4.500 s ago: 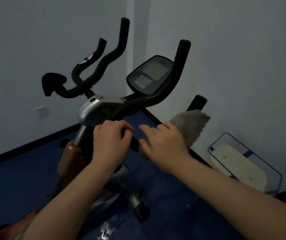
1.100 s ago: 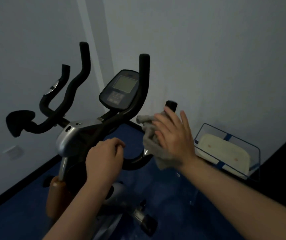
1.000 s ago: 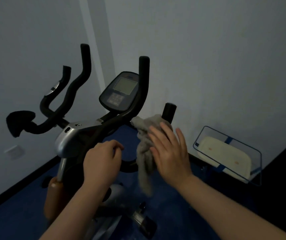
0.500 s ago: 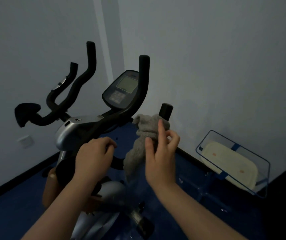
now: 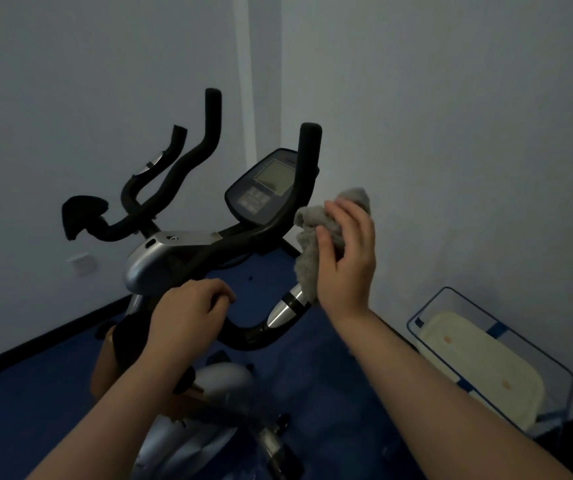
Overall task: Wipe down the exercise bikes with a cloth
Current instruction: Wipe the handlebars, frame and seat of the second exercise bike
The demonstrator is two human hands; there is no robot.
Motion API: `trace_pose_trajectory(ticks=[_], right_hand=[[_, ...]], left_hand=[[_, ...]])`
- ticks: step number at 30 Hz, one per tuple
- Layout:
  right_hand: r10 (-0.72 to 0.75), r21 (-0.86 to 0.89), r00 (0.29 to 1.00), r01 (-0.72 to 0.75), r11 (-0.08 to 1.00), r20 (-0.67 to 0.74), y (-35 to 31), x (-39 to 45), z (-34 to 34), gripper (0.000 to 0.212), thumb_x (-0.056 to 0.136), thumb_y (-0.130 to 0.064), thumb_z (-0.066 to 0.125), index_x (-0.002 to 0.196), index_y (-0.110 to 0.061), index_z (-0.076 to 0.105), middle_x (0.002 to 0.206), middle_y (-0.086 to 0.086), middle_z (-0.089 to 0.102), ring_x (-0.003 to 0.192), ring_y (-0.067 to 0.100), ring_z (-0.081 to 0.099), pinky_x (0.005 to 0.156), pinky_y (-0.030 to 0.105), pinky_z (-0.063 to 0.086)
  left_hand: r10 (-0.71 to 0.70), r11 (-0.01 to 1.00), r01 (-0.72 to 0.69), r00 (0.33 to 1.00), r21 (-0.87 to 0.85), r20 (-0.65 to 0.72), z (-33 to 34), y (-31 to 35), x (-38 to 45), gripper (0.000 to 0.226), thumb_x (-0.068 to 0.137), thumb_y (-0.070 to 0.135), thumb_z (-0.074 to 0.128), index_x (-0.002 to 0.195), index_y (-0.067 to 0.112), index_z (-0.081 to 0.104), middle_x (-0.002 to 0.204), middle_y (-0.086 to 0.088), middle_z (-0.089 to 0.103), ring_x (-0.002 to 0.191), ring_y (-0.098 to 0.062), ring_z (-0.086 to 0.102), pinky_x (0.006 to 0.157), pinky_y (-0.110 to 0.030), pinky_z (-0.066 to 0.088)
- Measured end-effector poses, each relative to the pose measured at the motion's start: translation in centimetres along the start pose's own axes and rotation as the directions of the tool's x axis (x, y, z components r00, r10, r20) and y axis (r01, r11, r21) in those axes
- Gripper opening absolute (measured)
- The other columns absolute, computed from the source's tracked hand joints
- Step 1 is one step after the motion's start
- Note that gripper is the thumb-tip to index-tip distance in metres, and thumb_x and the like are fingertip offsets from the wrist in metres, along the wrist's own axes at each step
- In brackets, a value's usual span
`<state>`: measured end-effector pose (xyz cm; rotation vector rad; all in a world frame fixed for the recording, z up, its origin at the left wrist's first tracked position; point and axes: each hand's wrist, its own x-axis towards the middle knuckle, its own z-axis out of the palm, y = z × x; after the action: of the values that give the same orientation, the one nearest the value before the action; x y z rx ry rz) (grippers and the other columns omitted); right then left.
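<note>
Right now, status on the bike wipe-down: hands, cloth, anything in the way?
Left hand grips the lower handlebar. Right hand wraps the grey cloth around the right grip. Nothing blocking.

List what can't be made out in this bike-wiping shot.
- Handlebar grip under the cloth: head view, covered by cloth and right hand.
- Bar under the left hand: its curled fingers cover it.
- Console button labels: too dim and small.
- Bike's lower frame and pedals: blurred, dark, cut off by the bottom edge.
- Clear bin: contents unclear.

Grey cloth (image 5: 316, 237) bunched on bike handlebar (image 5: 309, 161)
</note>
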<state>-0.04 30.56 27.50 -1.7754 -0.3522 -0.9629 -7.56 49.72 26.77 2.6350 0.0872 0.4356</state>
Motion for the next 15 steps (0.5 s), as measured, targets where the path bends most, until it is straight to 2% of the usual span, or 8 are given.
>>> trace_pose_trajectory(ticks=[2,4,7,9,11,12,13,15], right_hand=[[-0.098,-0.194,0.992,0.113,0.974,0.085,0.2,1.4,-0.4,0.023,0.092,-0.009,0.06,0.115,-0.009,0.066,0.115,0.003,0.061,0.107,0.012,0.054,0.092,0.011,0.038],[-0.12,-0.275,0.973,0.172,0.946,0.195,0.1,2.4,-1.1,0.014,0.092,-0.023,0.062,0.099,-0.013,0.07,0.097,-0.001,0.065,0.087,0.013,0.059,0.074,0.017,0.043],[0.012,-0.223,0.959,0.053,0.973,0.282,0.1,3.8,-1.7,0.029,0.095,-0.041,0.056,0.081,-0.018,0.067,0.074,-0.007,0.065,0.065,0.006,0.06,0.058,0.022,0.048],[0.228,-0.063,0.947,-0.219,0.974,0.227,-0.4,4.3,-1.6,0.036,0.096,-0.045,0.053,0.073,-0.02,0.066,0.065,-0.007,0.064,0.061,0.003,0.061,0.056,0.022,0.05],[0.45,0.237,0.889,-0.455,0.858,0.079,-1.1,3.4,-0.4,0.032,0.095,-0.041,0.055,0.075,-0.019,0.066,0.068,-0.006,0.066,0.064,0.004,0.063,0.058,0.02,0.051],[0.508,0.342,0.861,-0.48,0.808,0.008,-1.6,2.5,0.3,0.025,0.096,-0.038,0.056,0.08,-0.02,0.066,0.075,-0.007,0.067,0.069,0.003,0.064,0.059,0.017,0.05],[0.494,0.357,0.868,-0.446,0.821,-0.051,-2.1,1.6,0.8,0.016,0.096,-0.034,0.057,0.087,-0.022,0.064,0.085,-0.007,0.066,0.076,0.002,0.063,0.062,0.015,0.05],[0.244,0.086,0.963,-0.235,0.968,-0.112,-1.8,0.8,0.9,0.006,0.094,-0.024,0.06,0.095,-0.019,0.063,0.099,-0.003,0.06,0.083,0.006,0.06,0.066,0.018,0.051]], left_hand=[[-0.011,1.0,0.011,1.0,0.005,0.01,0.0,0.1,0.1,0.017,0.094,0.022,0.054,0.092,0.03,0.069,0.074,0.027,0.045,0.073,-0.003,0.046,0.066,-0.028,0.036],[-0.022,1.0,0.022,1.0,0.003,0.02,0.0,0.1,0.0,0.017,0.095,0.022,0.054,0.093,0.031,0.069,0.077,0.022,0.05,0.08,-0.008,0.053,0.068,-0.029,0.039],[-0.039,0.999,0.038,0.999,0.012,0.027,0.0,0.0,0.1,0.017,0.095,0.023,0.053,0.094,0.032,0.068,0.084,0.016,0.055,0.084,-0.009,0.055,0.069,-0.029,0.04],[-0.044,0.999,0.044,0.999,0.007,0.03,0.0,0.1,0.0,0.017,0.095,0.023,0.054,0.093,0.032,0.068,0.083,0.017,0.054,0.08,-0.008,0.051,0.069,-0.029,0.04],[-0.047,0.999,0.047,0.999,0.009,0.024,0.0,0.1,0.0,0.017,0.095,0.022,0.054,0.093,0.032,0.068,0.081,0.019,0.051,0.077,-0.006,0.049,0.068,-0.029,0.039],[-0.049,0.999,0.049,0.999,0.013,0.023,-0.1,0.1,0.1,0.017,0.094,0.022,0.054,0.092,0.033,0.067,0.081,0.02,0.051,0.077,-0.005,0.049,0.068,-0.028,0.039],[-0.049,0.999,0.048,0.999,0.016,0.024,-0.1,0.1,0.1,0.017,0.094,0.022,0.054,0.091,0.033,0.067,0.081,0.021,0.051,0.077,-0.005,0.049,0.067,-0.028,0.039],[-0.046,0.999,0.046,0.999,0.008,0.026,-0.1,0.1,0.1,0.018,0.093,0.022,0.054,0.089,0.035,0.067,0.081,0.02,0.053,0.078,-0.005,0.052,0.068,-0.027,0.039]])
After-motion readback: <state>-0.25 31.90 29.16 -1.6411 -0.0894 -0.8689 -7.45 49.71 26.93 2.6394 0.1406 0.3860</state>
